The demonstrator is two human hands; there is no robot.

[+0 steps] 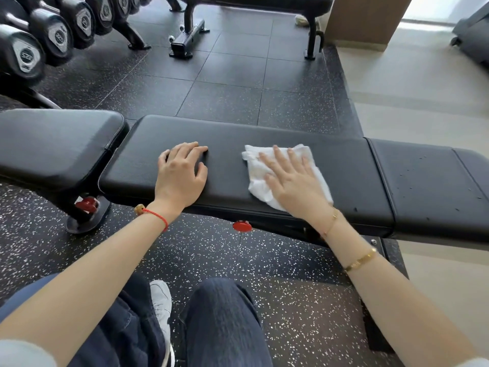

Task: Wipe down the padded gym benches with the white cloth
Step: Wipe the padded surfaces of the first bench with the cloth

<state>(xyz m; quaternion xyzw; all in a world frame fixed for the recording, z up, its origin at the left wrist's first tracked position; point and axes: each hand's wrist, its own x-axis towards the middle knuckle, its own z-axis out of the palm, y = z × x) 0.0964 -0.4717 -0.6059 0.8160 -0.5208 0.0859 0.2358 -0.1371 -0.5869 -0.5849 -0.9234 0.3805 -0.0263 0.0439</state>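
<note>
cloth under flat right hand mid-bench, seemingly overhanging near edge.

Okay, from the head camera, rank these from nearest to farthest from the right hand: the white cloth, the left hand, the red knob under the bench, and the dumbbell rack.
1. white cloth: directly under the right hand.
2. red knob: below the pad's front edge, slightly left.
3. left hand: flat on the pad, further left.
4. dumbbell rack: far upper left.
</note>
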